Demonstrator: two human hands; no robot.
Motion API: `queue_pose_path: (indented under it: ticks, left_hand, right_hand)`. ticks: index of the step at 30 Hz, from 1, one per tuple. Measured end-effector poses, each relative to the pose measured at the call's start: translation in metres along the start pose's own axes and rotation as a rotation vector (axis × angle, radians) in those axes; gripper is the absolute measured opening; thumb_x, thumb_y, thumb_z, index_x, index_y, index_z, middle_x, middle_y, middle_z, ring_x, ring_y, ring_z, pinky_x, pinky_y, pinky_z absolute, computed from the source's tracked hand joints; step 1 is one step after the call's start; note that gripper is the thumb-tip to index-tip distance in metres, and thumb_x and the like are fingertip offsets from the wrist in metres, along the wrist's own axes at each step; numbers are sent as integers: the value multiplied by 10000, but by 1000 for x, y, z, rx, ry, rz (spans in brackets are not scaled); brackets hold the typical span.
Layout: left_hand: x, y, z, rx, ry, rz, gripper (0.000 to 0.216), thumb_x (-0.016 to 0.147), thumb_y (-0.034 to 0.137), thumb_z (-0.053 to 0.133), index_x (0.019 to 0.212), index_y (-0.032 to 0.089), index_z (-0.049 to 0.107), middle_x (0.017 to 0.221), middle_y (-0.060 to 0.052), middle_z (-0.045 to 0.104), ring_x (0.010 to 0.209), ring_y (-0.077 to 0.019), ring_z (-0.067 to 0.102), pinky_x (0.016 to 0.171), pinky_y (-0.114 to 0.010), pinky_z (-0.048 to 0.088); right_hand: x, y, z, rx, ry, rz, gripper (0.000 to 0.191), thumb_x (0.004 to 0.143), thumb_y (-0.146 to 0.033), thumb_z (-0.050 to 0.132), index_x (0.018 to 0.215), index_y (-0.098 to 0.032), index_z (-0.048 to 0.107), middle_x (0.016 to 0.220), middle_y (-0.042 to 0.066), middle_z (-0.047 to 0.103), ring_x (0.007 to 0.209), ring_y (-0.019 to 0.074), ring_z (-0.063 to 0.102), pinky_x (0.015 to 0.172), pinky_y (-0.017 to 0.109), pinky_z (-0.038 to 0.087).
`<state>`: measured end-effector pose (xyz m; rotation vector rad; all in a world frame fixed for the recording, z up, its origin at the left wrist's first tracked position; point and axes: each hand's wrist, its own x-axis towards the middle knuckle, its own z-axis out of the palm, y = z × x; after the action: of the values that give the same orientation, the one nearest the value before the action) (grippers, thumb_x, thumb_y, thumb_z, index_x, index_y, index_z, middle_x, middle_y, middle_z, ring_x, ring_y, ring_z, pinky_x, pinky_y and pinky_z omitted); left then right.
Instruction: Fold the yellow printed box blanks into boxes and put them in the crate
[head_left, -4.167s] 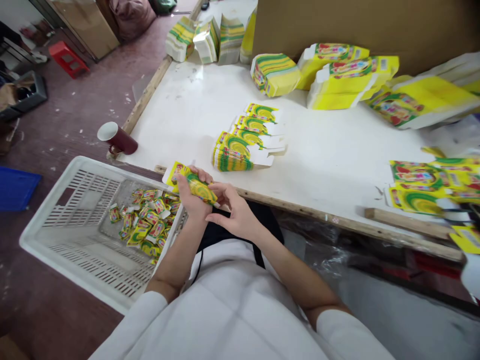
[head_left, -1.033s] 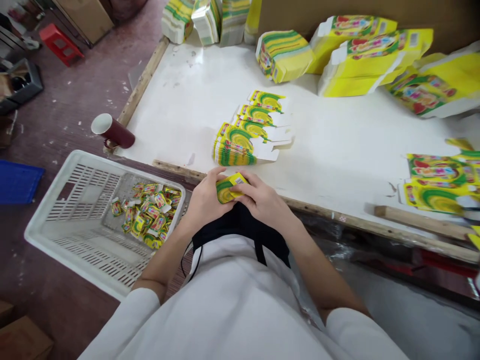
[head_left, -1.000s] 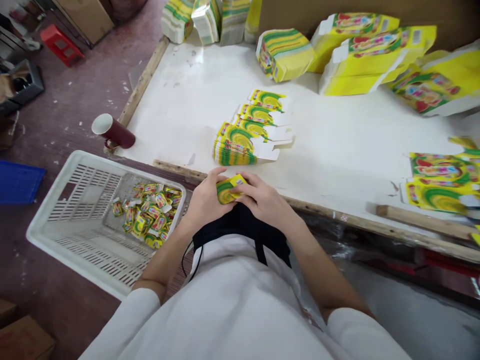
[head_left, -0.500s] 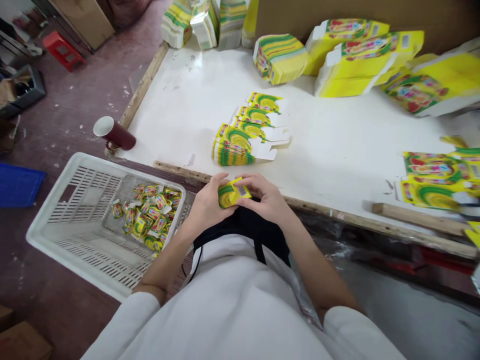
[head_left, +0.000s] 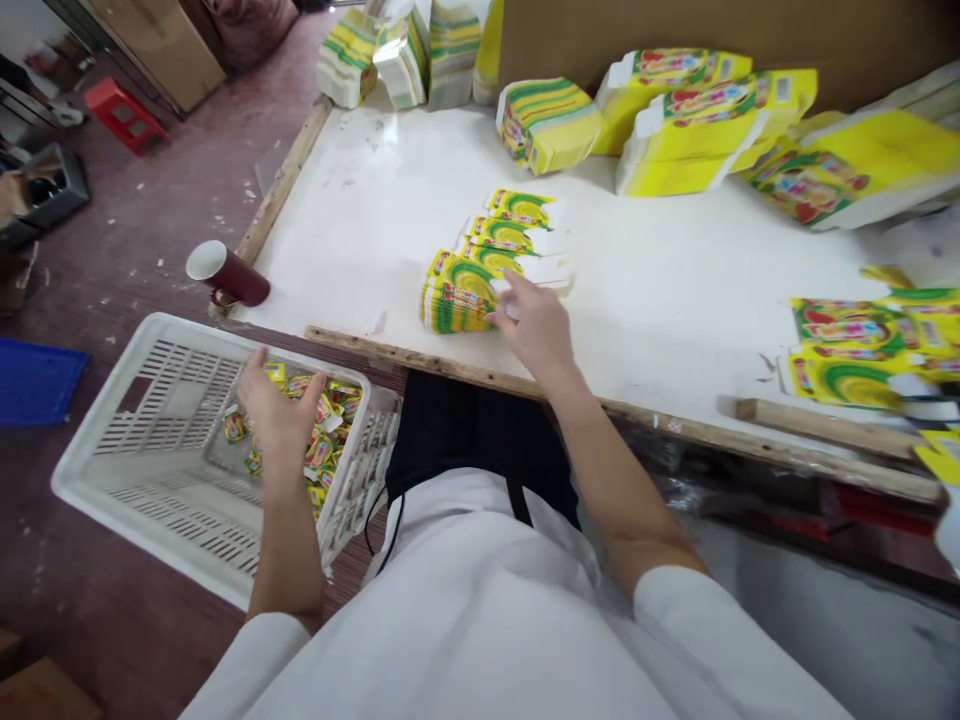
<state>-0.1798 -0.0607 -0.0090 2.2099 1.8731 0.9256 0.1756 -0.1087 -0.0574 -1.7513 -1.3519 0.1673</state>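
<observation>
My left hand (head_left: 281,412) is over the white plastic crate (head_left: 161,480), its fingers and thumb spread with nothing between them. Below it in the crate lie several small folded yellow and green cartons (head_left: 321,455), partly hidden by the hand. On the white table my right hand (head_left: 538,328) is at the near right end of a fanned stack of flat cartons (head_left: 461,290). Its thumb and index finger are apart beside the white end flaps, which they partly cover. Further flat cartons (head_left: 517,207) overlap behind that stack.
A dark red mug (head_left: 236,278) lies tilted at the table's left corner. Bundled carton blanks (head_left: 551,125) stand along the back. More flat cartons (head_left: 847,350) and a wooden stick (head_left: 821,425) lie on the right. A wooden strip (head_left: 405,352) edges the table (head_left: 660,280).
Both hands were together on one small carton at the table edge. My left hand has moved left over the crate and opened; my right has moved forward to the stack.
</observation>
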Motion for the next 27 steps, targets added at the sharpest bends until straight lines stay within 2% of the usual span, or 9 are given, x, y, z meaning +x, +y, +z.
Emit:
queue_pose_path:
  ticks: [5,9,12,14,16,19,22,24,27]
  left_hand:
    - [-17,51,40,-467,-262,51,513,794,392,729,1241,208,559,1258,-105,646,1219,-263,592,1033,-439,462]
    - [-26,87,71,-955,-412,-103,648,729,418,807,1284,247,520,1260,-109,644,1217,-246,605,1009,-389,482]
    - [-28,109,83,-1334,-438,-228,729,667,516,833,1279,270,522,1276,-103,627,1204,-260,608,1013,-400,484]
    - [-27,123,82,-1538,-419,-285,593,732,575,755,1200,259,576,1188,-87,655,1147,-254,631,1000,-402,493]
    - [-25,137,78,-1683,-376,-323,428,793,572,685,1056,241,621,994,-53,667,1001,-213,663,951,-375,514]
    - [-21,153,69,-1783,-228,-389,374,806,583,648,880,222,581,736,8,538,722,-138,599,792,-306,534]
    - [-21,163,66,-1705,-83,-455,493,795,712,578,836,224,520,661,34,422,584,-105,482,646,-256,499]
    - [-25,164,67,-1601,-33,-434,601,762,827,499,847,233,526,676,26,438,595,-112,488,640,-254,501]
    - [-36,156,73,-1510,-77,-306,721,678,923,456,930,264,599,832,-15,587,778,-159,607,766,-291,543]
  right_hand:
    - [4,-8,10,-109,-153,37,357,772,-109,625,1128,-143,626,900,107,681,920,301,621,891,478,494]
    - [-6,-35,-6,-1,-139,31,308,750,-96,619,1038,-197,578,900,73,668,876,268,626,865,446,495]
    - [-24,-58,-15,268,-305,-15,227,756,-108,620,942,-216,548,910,37,659,768,194,627,747,348,504]
    - [-39,-70,-15,462,-513,6,175,766,-151,646,882,-218,534,790,-4,630,682,162,605,663,302,485]
    - [-52,-79,-11,605,-576,57,129,796,-213,651,852,-216,535,748,-15,604,666,149,584,653,293,479]
    - [-66,-89,-5,655,-456,77,175,799,-282,686,840,-213,531,818,4,580,734,153,552,708,308,479]
    - [-74,-96,0,741,-371,134,262,775,-306,729,877,-222,503,829,-4,559,741,150,538,685,294,468]
    - [-75,-96,2,852,-353,196,350,755,-330,765,970,-230,509,787,-25,565,703,144,550,635,274,463]
    - [-73,-88,0,901,-304,226,458,735,-351,804,1096,-232,549,797,-23,623,721,153,604,659,282,494]
